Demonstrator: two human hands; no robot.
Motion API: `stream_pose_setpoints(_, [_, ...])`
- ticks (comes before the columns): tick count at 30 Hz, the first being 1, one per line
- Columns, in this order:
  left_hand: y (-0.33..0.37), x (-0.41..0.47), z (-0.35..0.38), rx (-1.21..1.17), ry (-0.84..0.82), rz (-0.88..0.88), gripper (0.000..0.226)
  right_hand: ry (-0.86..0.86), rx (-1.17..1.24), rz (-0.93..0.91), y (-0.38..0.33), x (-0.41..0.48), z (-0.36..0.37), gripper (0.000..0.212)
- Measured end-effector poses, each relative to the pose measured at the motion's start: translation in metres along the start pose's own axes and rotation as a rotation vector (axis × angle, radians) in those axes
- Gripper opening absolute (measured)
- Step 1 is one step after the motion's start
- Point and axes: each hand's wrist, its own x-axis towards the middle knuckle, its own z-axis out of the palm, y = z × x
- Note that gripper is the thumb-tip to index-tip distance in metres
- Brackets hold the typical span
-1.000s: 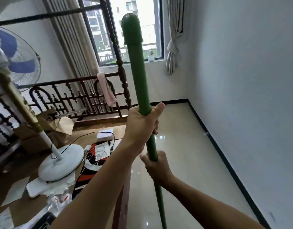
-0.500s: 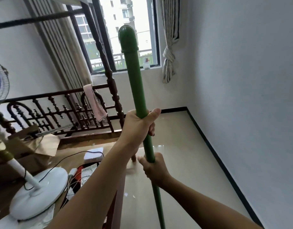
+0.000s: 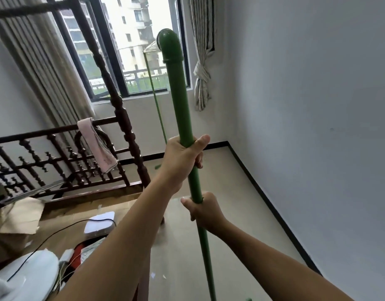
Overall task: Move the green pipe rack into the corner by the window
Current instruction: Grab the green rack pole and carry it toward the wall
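Note:
The green pipe rack (image 3: 178, 92) stands nearly upright in front of me, its near post topped by an elbow joint level with the window. My left hand (image 3: 180, 161) is wrapped around that post at mid height. My right hand (image 3: 205, 210) grips the same post just below. A thinner far post of the green pipe rack shows behind, running down toward the floor near the corner. The window (image 3: 130, 51) is straight ahead, and the floor corner (image 3: 227, 143) lies below its right side.
A dark wooden bed frame (image 3: 122, 118) with a pink towel (image 3: 96, 144) over its rail stands on the left. A white fan base (image 3: 26, 276), cable, cardboard and papers lie on a low wooden surface at lower left. A tied curtain (image 3: 201, 72) hangs by the grey right wall.
The view has moved toward the window and turned right, so the fan has slid out at left. The rack's far post has come into sight. Both hands keep the same grip.

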Motion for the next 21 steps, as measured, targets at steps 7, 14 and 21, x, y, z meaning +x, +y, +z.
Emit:
stream_pose_setpoints(7, [-0.019, -0.002, -0.025, 0.084, -0.431, 0.032, 0.013, -0.007, -0.282, 0.195, 0.055, -0.015, 0.002, 0.055])
stream_pose_setpoints(14, [-0.033, 0.014, -0.012, 0.051, -0.661, 0.108, 0.027, 0.162, -0.296, 0.322, 0.071, -0.042, -0.01, 0.041])
stream_pose_setpoints(21, [-0.033, 0.031, 0.075, 0.084, -0.703, 0.217, 0.039, 0.494, -0.249, 0.428, 0.069, -0.062, -0.069, 0.025])
